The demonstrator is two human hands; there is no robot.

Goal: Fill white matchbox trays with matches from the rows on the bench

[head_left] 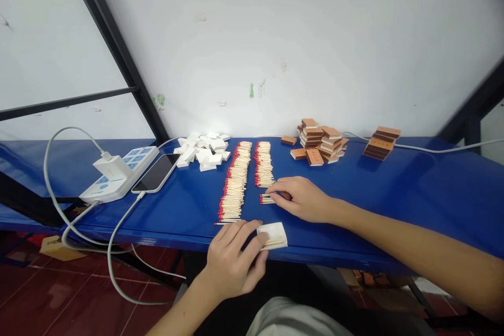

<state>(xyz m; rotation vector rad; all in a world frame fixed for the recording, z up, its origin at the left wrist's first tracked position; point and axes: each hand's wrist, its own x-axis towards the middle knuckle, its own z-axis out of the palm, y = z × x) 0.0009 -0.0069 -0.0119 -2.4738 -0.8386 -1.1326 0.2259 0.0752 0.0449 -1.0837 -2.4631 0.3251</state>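
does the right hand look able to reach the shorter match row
Probably yes: the right hand is close to the match row, nothing visible blocks it, though its fingers are at a few separate matches.

"How is the white matchbox tray held?"
"It is held with its open side showing, near the front edge of the blue tabletop; pale matchsticks are laid lengthwise along its near side."
"And the small cluster of matches?"
"It is laid just beyond the tray, red heads pointed left, right ends hidden."
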